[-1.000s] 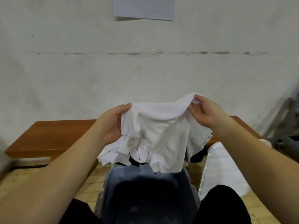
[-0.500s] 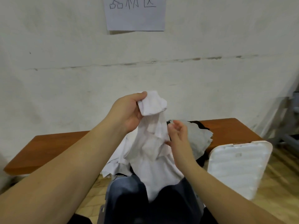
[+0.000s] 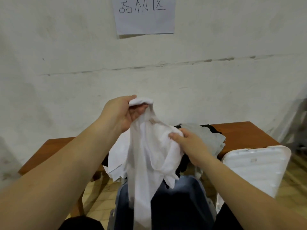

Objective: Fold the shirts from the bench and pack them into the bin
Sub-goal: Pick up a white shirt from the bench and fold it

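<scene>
We hold a white shirt [image 3: 146,151] up in front of us, above the open bin [image 3: 196,190]. Our left hand [image 3: 121,112] is raised highest, thumb and fingers pinching a bunched bit of the cloth at its top edge. Our right hand [image 3: 187,143] sits lower and to the right, thumb curled over another gathered fold of the same shirt, so both hands are closed on fabric. Between the two grips the shirt hangs slack and crumpled, not yet folded; its longest tail drops straight down across the left part of the bin's mouth and reaches below the rim, while a shorter pointed corner dangles just above the bin's far edge.

The bin is grey-blue with a dark inside, standing on the tiled floor [image 3: 98,193] between our knees, close against the wooden tabletop [image 3: 249,131]. Behind the hanging shirt more clothes lie heaped on the tabletop: a pale grey garment [image 3: 206,135] on top, a black garment [image 3: 211,127] showing at the back and underneath, and other white cloth [image 3: 116,156] spilling over the front edge to the left. A white ribbed lid [image 3: 259,166] leans to the right of the bin. On the wall above, a sheet of paper [image 3: 144,15] bears handwritten characters.
</scene>
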Motion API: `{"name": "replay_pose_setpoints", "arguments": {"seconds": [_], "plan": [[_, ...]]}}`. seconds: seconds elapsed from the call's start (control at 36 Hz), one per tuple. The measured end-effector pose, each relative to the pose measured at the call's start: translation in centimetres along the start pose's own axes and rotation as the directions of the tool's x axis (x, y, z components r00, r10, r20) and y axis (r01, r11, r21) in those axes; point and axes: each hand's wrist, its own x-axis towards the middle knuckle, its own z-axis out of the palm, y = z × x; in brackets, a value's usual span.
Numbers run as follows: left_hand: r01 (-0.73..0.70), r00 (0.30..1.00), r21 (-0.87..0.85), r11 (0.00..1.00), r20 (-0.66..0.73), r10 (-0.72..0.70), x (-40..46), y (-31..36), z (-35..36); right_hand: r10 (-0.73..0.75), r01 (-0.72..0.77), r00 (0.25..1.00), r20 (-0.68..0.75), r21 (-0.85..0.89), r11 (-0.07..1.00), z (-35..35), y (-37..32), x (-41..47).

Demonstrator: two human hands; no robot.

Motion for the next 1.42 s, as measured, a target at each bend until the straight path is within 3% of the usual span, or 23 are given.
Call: {"name": "replay_pose_setpoints", "arguments": {"seconds": [0.17, 0.31, 0.42, 0.53, 0.67, 0.75, 0.83, 0.92, 1.03, 1.17, 1.25, 1.42], "plan": [[-0.053, 0.998, 0.036, 0.998, 0.021, 0.052, 0.3, 0.6, -1.8, 0.072, -0.124, 0.981, 0.179, 0.299, 0.946, -2.9, -2.5, 1.0], [-0.019, 0.985, -0.048, 0.999, 0.172, 0.027, 0.1, 1.2, -3.1, 0.067, -0.171, 0.981, 0.185, 0.632, 0.756, -4.8, -5.0, 2.0], [-0.131, 0.968, -0.013, 0.991, 0.214, 0.131, 0.9, 1.0, -4.2, 0.018, -0.137, 0.985, 0.169, 0.724, 0.676, -5.8, -6.4, 2.5], [-0.22, 0.968, 0.153, 0.964, 0.155, 0.196, 1.6, 0.5, -4.5, -0.156, 0.044, 0.979, 0.128, 0.618, 0.785, -6.2, -7.9, 2.4], [-0.233, 0.973, 0.319, 0.919, 0.073, 0.221, 1.7, 0.3, -4.6, -0.29, 0.292, 0.956, -0.035, 0.112, 0.95, -5.6, -9.4, 1.9], [-0.219, 0.976, 0.485, 0.847, 0.09, 0.2, 2.0, 0.5, -5.3, -0.409, 0.363, 0.903, -0.133, -0.276, 0.89, -5.5, -9.7, 1.7], [-0.263, 0.961, 0.589, 0.764, 0.091, 0.261, 2.1, 0.6, -5.7, -0.476, 0.367, 0.864, -0.166, -0.442, 0.818, -5.7, -10.0, 2.2], [-0.355, 0.932, 0.537, 0.765, 0.146, 0.331, 1.9, 1.0, -5.4, -0.458, 0.351, 0.877, -0.147, -0.454, 0.819, -6.4, -11.1, 2.7], [-0.265, 0.95, 0.312, 0.912, 0.245, 0.193, 1.8, 1.9, -5.2, -0.439, 0.403, 0.891, -0.113, -0.248, 0.881, -7.2, -13.2, 3.0], [-0.272, 0.951, 0.394, 0.878, 0.249, 0.183, 2.3, 2.2, -5.1, -0.385, 0.379, 0.921, 0.059, -0.373, 0.847, -7.1, -13.0, 3.7], [-0.284, 0.944, 0.428, 0.858, 0.28, 0.173, 2.6, 1.9, -5.4, -0.365, 0.355, 0.93, 0.041, -0.353, 0.866, -7.1, -13.2, 3.8], [-0.249, 0.957, 0.29, 0.924, 0.221, 0.188, 2.9, 2.2, -5.6, -0.314, 0.31, 0.949, 0.014, -0.203, 0.929, -6.8, -12.7, 3.9]]}}
